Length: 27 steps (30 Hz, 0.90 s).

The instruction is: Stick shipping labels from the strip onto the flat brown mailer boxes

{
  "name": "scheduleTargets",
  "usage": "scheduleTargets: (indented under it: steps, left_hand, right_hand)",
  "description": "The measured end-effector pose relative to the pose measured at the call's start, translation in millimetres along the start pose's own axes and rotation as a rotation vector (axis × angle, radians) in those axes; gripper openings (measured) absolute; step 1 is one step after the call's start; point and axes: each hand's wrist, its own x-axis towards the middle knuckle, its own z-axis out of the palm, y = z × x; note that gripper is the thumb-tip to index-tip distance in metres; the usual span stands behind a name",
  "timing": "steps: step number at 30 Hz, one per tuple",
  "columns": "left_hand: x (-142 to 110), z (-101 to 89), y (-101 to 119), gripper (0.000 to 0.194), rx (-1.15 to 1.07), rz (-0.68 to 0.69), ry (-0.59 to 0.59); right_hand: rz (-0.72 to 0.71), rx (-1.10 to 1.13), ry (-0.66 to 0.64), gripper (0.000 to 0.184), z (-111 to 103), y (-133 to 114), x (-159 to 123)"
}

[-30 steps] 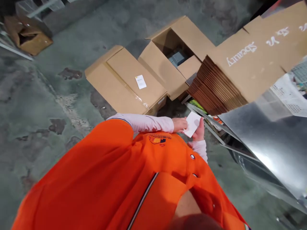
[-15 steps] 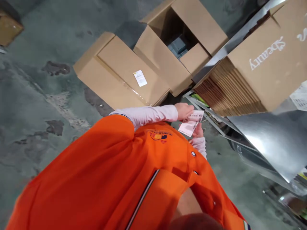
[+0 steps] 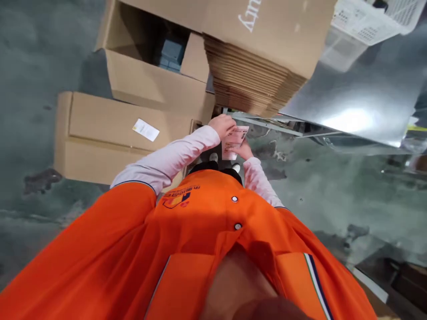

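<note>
My left hand (image 3: 222, 126) pinches the upper left edge of a pinkish-white printed label (image 3: 237, 137). From the lower right, my right hand (image 3: 245, 150) grips the same label, its thumb lying across the front. Dark print shows on the paper, too small to read. Both hands are in front of my waist, above my shoes. To the left of them lies a taped cardboard box (image 3: 100, 122) with a white sticker (image 3: 146, 129) on its top.
Behind that box, an open carton (image 3: 147, 82) holds grey boxes (image 3: 171, 53). A stack of flattened cardboard (image 3: 253, 75) rests on a shiny metal table (image 3: 343, 106), with a white plastic basket (image 3: 363, 22) farther back. Stained concrete floor (image 3: 300, 195) extends to the right.
My view has turned and shifted right, so the boxes and table appear farther left. Both hands keep hold of the label, and my right hand shows more fully.
</note>
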Motion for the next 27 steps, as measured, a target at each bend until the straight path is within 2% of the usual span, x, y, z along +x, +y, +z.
scheduleTargets:
  steps: [1,3,5,9,11,13,16,19,27]
  left_hand:
    - [7,3.1,1,0.029,0.002,0.015,-0.031]
    - [19,4.9,4,0.029,-0.016,0.027,-0.078]
    - [25,-0.6,10,0.029,-0.06,0.023,-0.081]
    - [24,-34.3,27,0.026,-0.312,-0.007,-0.048]
    - [20,-57.9,35,0.027,-0.513,-0.046,-0.107]
    - [17,-80.4,41,0.028,-0.696,-0.089,-0.22]
    - [13,-103.0,46,0.026,-0.88,-0.123,-0.401]
    - [9,-109.9,49,0.028,-0.98,-0.128,-0.505]
    - [-4,-111.7,48,0.039,-1.056,-0.1,-0.527]
  right_hand:
    - [-0.09,-0.012,0.047,0.06,-5,-6,-1]
    - [-0.247,-0.027,0.138,0.041,-15,-18,-5]
    - [-0.331,0.022,0.178,0.034,-21,-33,-10]
    - [-0.403,0.112,0.268,0.04,-20,-66,-31]
    - [-0.435,0.116,0.237,0.04,-16,-85,-48]
    - [-0.48,0.083,0.159,0.039,-13,-104,-67]
    - [-0.548,-0.004,0.02,0.039,-10,-128,-90]
    - [-0.604,-0.077,-0.082,0.04,-8,-143,-100]
    - [-0.636,-0.114,-0.193,0.04,-4,-156,-103]
